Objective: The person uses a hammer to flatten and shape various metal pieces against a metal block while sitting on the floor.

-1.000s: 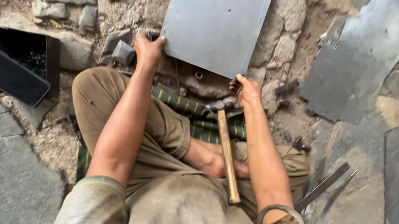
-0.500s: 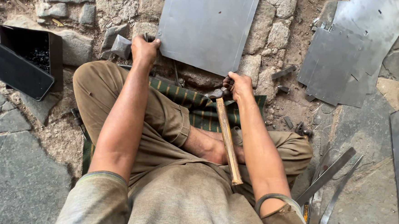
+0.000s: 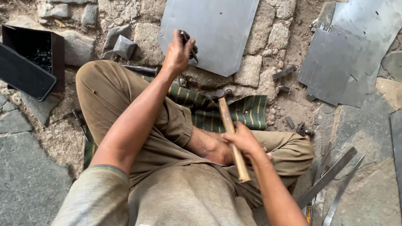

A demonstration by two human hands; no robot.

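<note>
Far left on the stone floor (image 3: 16,182): black box (image 3: 41,48) with a dark flat lid (image 3: 13,68) across its corner. Left hand (image 3: 178,54) is now lifted off the ground, clenched around a thin dark punch-like tool (image 3: 189,45), over the near edge of the grey metal sheet (image 3: 212,25). Right hand (image 3: 243,140) has slid from the hammer head down to mid-handle, gripping the hammer (image 3: 229,125); head rests on the striped cloth (image 3: 210,110). Reads as repositioning for a strike. More cut sheets (image 3: 349,59) at right.
</note>
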